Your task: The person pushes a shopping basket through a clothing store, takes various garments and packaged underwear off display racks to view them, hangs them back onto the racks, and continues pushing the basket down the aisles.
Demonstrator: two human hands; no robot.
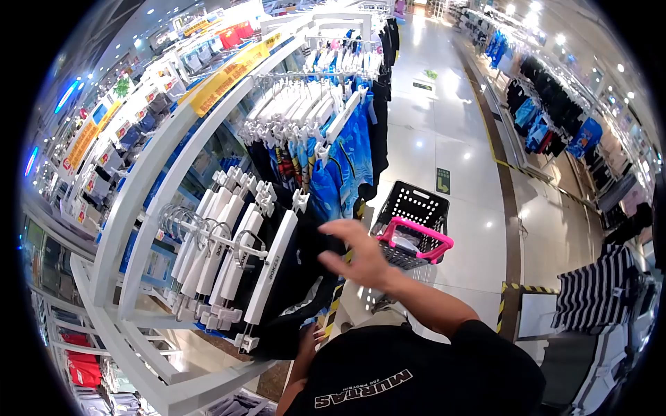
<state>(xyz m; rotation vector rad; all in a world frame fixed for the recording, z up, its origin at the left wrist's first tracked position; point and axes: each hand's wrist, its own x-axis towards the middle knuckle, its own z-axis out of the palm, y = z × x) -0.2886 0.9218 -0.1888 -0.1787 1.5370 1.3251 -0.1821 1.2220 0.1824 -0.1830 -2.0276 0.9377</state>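
The person's right hand [357, 255] is raised, fingers spread and holding nothing visible, just beside a black garment [295, 277]. The left hand [307, 341] is low at the garment's near lower edge, partly hidden behind it; whether it grips the cloth cannot be told. The garment hangs from a white hanger [272, 274] to the left of the right hand. The hanger's long bar slants, its far end reaching forward and right, its near end toward the body; the right hand is nearer the far end, the left nearer the near end. Left of it, more white hangers crowd a white rack [111, 263]. Beyond hang blue garments [350, 170]. To the right, a black basket [442, 208] with a pink handle [444, 244] stands in the aisle.
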